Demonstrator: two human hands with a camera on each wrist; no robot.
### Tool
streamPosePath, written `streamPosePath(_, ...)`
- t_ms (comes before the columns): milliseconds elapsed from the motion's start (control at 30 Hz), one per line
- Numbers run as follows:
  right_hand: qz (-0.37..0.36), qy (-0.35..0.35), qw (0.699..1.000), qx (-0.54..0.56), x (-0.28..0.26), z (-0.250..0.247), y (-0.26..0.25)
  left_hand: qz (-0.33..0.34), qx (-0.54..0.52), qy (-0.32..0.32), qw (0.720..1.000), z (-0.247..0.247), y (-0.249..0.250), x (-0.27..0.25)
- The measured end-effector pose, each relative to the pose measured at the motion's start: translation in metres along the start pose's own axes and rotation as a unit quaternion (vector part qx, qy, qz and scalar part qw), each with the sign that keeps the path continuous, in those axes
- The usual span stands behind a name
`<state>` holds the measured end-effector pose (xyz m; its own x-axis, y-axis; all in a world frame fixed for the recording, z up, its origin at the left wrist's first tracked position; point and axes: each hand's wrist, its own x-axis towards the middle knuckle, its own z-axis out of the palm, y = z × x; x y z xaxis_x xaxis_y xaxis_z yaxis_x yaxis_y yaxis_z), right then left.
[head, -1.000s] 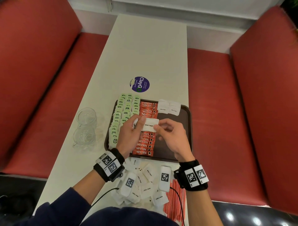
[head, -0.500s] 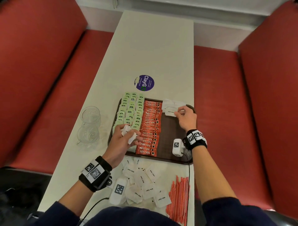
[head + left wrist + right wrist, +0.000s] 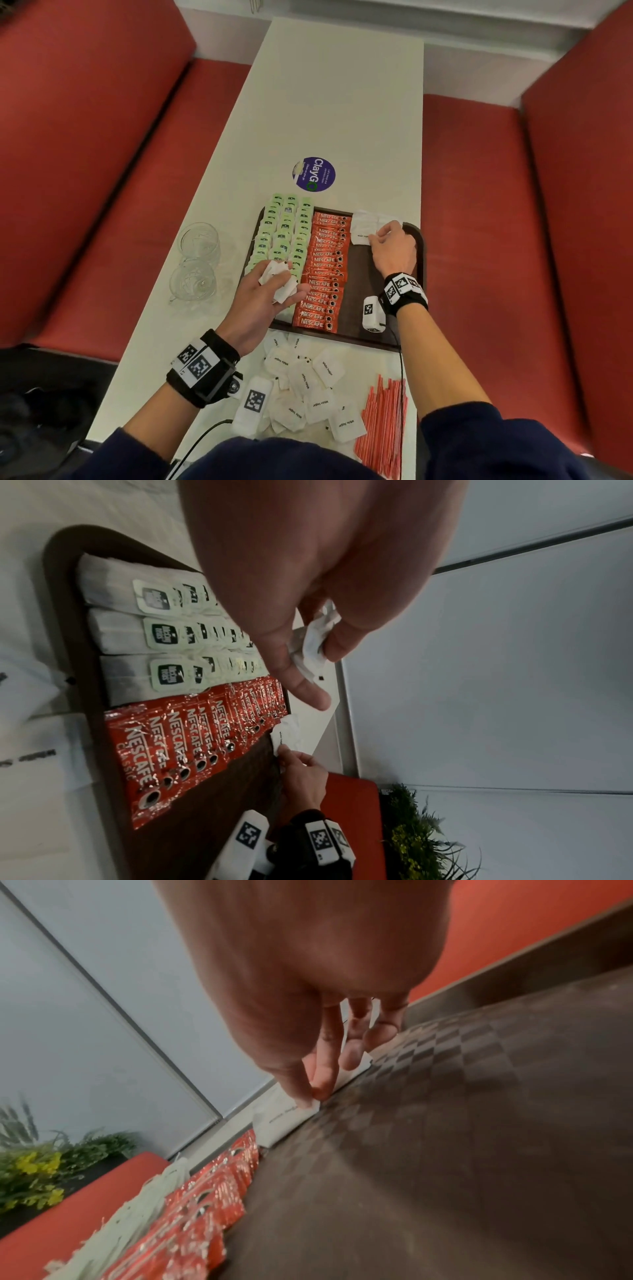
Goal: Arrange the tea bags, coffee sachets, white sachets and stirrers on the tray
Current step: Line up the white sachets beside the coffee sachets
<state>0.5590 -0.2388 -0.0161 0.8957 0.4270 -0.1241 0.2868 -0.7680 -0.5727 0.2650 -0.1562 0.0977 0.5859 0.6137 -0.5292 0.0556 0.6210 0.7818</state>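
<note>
Holding tea bags (image 3: 281, 236), coffee sachets (image 3: 323, 270), white sachets (image 3: 364, 228): brown tray (image 3: 359, 274)

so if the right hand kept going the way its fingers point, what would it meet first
Probably the small white paper sachets under its fingertips; the right hand already touches them at the dark brown tray's far end.

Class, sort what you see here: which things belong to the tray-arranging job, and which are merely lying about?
Job: tray; tea bags; coffee sachets; white sachets, some held in the left hand, one pinched by the right hand; stirrers.
Lying about: two glass cups; round sticker; red benches.
</note>
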Motion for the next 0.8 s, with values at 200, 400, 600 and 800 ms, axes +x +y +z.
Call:
streamPosePath(200, -0.036, -0.004, 0.994, 0.102, -0.035, -0.026, -0.04, 0.021, 0.031, -0.031, 0.999, 0.005, 0.004, -0.002)
streamPosePath(400, -0.155, -0.238, 0.933, 0.221, -0.118, -0.07, -0.091, 0.036, 0.074, -0.036, 0.996, 0.015, -0.001, -0.003)
streamPosePath(600, -0.168, -0.27, 0.926, 0.204, -0.153, -0.084, -0.093, 0.062, 0.176, -0.067, 0.98, 0.017, -0.002, -0.012)
streamPosePath(800, -0.129, -0.246, 0.92, 0.275, -0.159, -0.094, -0.076, 0.073, 0.182, -0.066, 0.978, 0.01, 0.0, -0.015)
